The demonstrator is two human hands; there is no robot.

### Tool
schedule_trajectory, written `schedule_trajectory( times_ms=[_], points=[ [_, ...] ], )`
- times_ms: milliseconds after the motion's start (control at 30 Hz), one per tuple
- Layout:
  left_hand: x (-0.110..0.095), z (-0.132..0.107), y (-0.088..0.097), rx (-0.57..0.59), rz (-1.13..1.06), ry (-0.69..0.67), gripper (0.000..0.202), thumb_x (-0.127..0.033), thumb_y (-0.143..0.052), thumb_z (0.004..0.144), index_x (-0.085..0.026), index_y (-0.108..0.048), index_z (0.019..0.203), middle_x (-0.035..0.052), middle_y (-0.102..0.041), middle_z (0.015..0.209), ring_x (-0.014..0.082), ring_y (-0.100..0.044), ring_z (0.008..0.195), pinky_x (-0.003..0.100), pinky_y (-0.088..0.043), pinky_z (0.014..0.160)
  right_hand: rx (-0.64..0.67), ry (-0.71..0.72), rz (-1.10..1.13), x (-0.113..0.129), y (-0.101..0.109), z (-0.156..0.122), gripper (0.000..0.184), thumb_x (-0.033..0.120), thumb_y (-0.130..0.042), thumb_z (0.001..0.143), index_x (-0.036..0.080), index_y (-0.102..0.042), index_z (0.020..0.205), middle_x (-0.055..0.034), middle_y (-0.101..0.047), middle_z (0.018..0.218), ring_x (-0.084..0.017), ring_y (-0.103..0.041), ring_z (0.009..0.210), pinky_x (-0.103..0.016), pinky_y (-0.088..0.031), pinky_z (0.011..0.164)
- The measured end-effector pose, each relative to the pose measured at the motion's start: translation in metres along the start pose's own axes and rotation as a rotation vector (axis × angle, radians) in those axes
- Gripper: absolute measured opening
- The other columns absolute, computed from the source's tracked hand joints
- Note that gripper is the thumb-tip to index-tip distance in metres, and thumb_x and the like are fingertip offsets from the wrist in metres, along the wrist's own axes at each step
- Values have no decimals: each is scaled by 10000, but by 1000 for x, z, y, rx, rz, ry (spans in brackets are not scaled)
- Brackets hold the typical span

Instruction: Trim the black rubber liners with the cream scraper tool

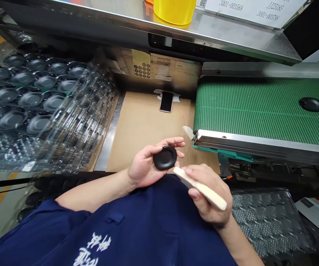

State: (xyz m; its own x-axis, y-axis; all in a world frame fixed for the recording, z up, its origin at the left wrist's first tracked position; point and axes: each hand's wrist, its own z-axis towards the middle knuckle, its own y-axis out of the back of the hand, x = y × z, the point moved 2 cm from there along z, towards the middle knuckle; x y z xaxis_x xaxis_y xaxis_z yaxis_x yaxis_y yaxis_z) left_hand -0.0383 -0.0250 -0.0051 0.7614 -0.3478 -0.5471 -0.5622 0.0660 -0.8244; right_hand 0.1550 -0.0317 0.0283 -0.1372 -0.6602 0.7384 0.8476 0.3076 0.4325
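A small round black dish-like part (165, 158) with a shallow hollow rests in my left hand (145, 166), pinched at its edge by the thumb with the fingers behind it. My right hand (213, 188) grips a flat cream-coloured sponge pad (203, 188) between thumb and fingers. One end of the pad points at the black part, close to its lower right edge; whether they touch I cannot tell. Both hands are in front of my dark blue shirt, above the near edge of the cardboard-covered table (145, 125).
Stacked clear plastic trays (43, 99) on the left hold several similar black parts. To the right runs a green conveyor belt (245, 111) carrying a black part (311, 104). A phone (166, 101) lies at the table's back. Overhead, a metal shelf (220, 37) bears a yellow container (174, 11).
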Motion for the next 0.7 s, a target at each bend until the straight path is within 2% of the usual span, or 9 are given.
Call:
schedule_trajectory(
  times_ms=[67, 200, 267, 400, 467, 533, 600, 667, 700],
  points=[
    [-2, -3, 6, -21, 203, -127, 506, -329, -596, 899, -248, -578, 1398, 114, -522, 1406, 221, -614, 1082, 347, -533, 879, -10, -17, -26, -4, -1, -6, 420, 165, -615, 938, 191, -599, 1358, -131, -716, 1156, -256, -695, 1014, -419, -587, 818],
    [-9, -13, 16, -65, 781, -534, 1013, -183, -860, 706, -467, -344, 1530, 72, -391, 1540, 242, -591, 1181, 425, -488, 1046, -24, -78, -60, -12, -5, -17, 425, 128, -633, 919, 189, -620, 1340, -119, -720, 1153, -245, -690, 1035, -409, -578, 870],
    [-12, -19, 19, -88, 986, -685, 1117, -112, -892, 639, -477, -327, 1531, 80, -342, 1591, 281, -566, 1240, 467, -469, 1087, -32, -123, -58, -18, -7, -21, 404, 116, -641, 916, 202, -635, 1310, -106, -722, 1150, -232, -693, 1032, -388, -579, 875],
    [-15, -28, 22, -140, 1158, -779, 972, -125, -889, 644, -380, -438, 1466, 104, -387, 1565, 308, -543, 1297, 486, -456, 1118, 24, -240, -58, -33, -17, -23, 344, 156, -639, 941, 233, -641, 1276, -88, -721, 1155, -213, -705, 1017, -360, -585, 884],
    [-17, -25, 28, -182, 1213, -713, 816, -199, -887, 664, -307, -521, 1385, 119, -482, 1481, 312, -517, 1329, 479, -435, 1138, 93, -299, -116, -44, -24, -24, 305, 210, -613, 972, 233, -637, 1275, -90, -718, 1162, -210, -707, 1017, -355, -587, 889],
    [-17, -17, 45, -212, 1286, -502, 527, -306, -823, 759, -251, -608, 1237, 107, -606, 1313, 276, -564, 1259, 435, -459, 1103, 193, -333, -212, -53, -32, -26, 285, 252, -571, 1001, 225, -632, 1277, -95, -715, 1166, -214, -700, 1035, -364, -583, 909],
    [-15, -6, 74, -254, 1343, -263, 235, -383, -670, 900, -211, -650, 1058, 74, -682, 1080, 212, -647, 1040, 379, -524, 975, 289, -333, -285, -59, -39, -29, 275, 260, -547, 1011, 227, -643, 1266, -88, -723, 1144, -221, -696, 1033, -376, -581, 912],
    [-17, 4, 113, -365, 1371, -173, 248, -397, -537, 987, -174, -645, 971, 49, -678, 906, 170, -652, 848, 355, -553, 843, 352, -324, -302, -62, -44, -33, 263, 250, -559, 1000, 242, -667, 1240, -65, -738, 1088, -217, -705, 984, -364, -593, 869],
    [-18, 8, 134, -446, 1393, -146, 266, -396, -533, 995, -156, -644, 969, 44, -670, 886, 161, -646, 820, 355, -555, 816, 367, -321, -298, -62, -46, -35, 260, 245, -567, 994, 250, -675, 1230, -53, -744, 1057, -210, -711, 950, -350, -601, 834]
  ],
)
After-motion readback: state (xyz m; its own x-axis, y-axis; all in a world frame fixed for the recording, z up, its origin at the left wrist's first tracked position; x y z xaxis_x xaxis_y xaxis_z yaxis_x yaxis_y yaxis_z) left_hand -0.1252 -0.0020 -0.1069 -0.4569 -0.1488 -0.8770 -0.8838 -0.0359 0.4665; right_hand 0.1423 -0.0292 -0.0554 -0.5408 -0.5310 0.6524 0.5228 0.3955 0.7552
